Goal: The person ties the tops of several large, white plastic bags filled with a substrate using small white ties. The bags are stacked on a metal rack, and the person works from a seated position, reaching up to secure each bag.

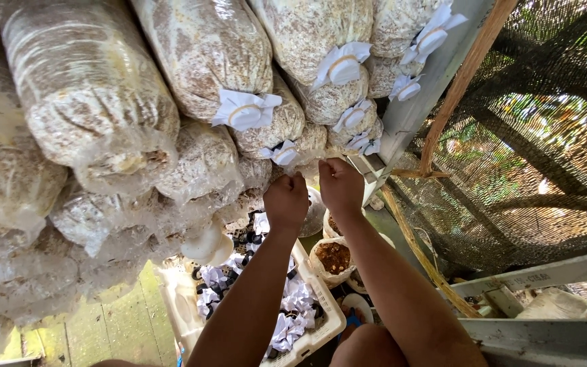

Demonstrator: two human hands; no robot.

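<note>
Stacked plastic bags of pale mushroom substrate [205, 47] lie on their sides, several capped with white paper over a ring neck [244, 112]. My left hand [285, 200] and my right hand [340, 185] are both raised to the neck of one lower bag [305, 158], fingers pinched at its clear plastic mouth. That bag's neck shows no paper cap. The bag just left of it carries a white cap with a dark ring [281, 153].
Below stands a white plastic crate [324, 319] holding crumpled white papers and black rings. Open bags of brown substrate [334, 258] sit beside it. A grey metal rack post [436, 75], a wooden pole [456, 88] and dark shade netting [545, 149] are at the right.
</note>
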